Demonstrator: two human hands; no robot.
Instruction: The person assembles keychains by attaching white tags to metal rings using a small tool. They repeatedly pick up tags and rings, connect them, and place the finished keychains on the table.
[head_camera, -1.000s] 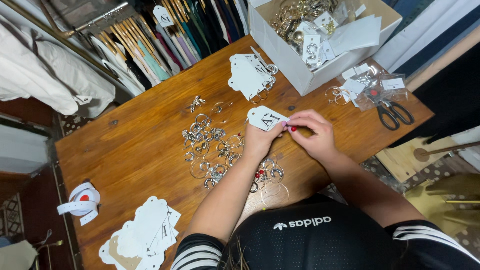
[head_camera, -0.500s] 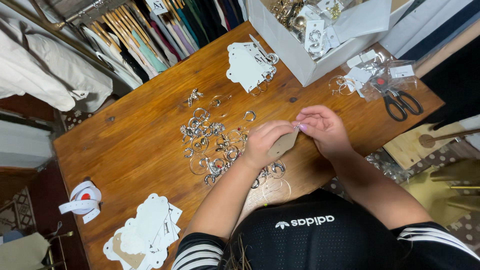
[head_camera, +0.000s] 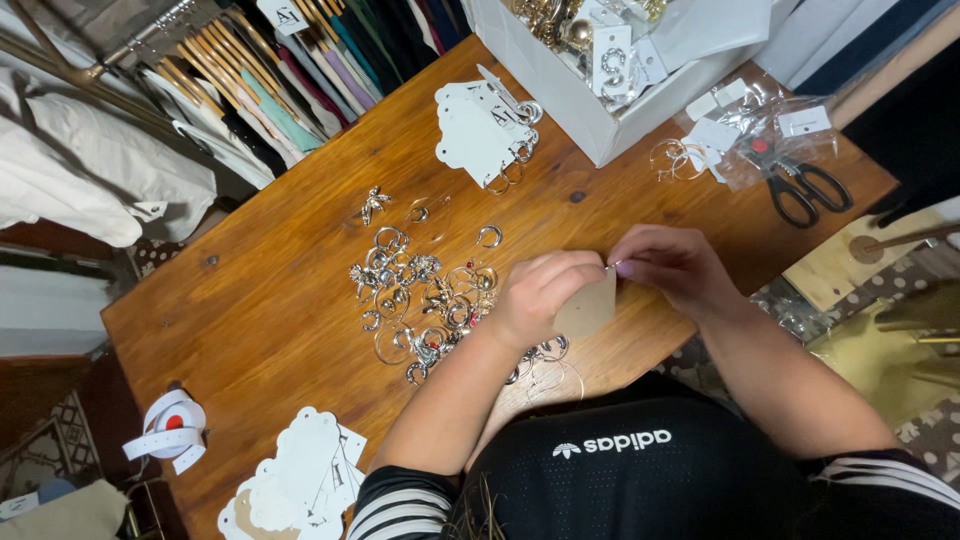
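- Holding a small tan card (head_camera: 588, 305) over the near edge of the counter (head_camera: 260, 300), the left hand (head_camera: 535, 295) has its grip closed on the card, thumb and fingers pinching the card's upper part.
- The right hand (head_camera: 675, 268) meets it at the card's top corner, fingertips pressed together on something too small to make out, probably a thin hook or wire of an earring.
- The card hangs above the counter, just right of the heap of silver hoops and charms (head_camera: 420, 295) spread over the middle of the counter.
- Risk: the tiny piece could slip from the right fingertips and drop among the loose hoops (head_camera: 545, 365) lying at the near edge under the hands, where it would be hard to find, or roll off to the floor.
- Risk: the card looks thin, so pushing a wire through it with too hard a pinch may bend or tear it at the hole.
- Risk: the left forearm lies close over the heap; a sweep of the arm could drag pieces toward the near edge.
- Well apart at the far right corner lie black scissors (head_camera: 810, 190) and clear bags (head_camera: 760, 130), beside a white box (head_camera: 600, 70); a tape roll (head_camera: 165, 430) sits at the near left corner.
- Compared with a second ago, the white printed face of the card no longer shows; its plain tan side now faces up, and both hands have shifted toward the near edge.
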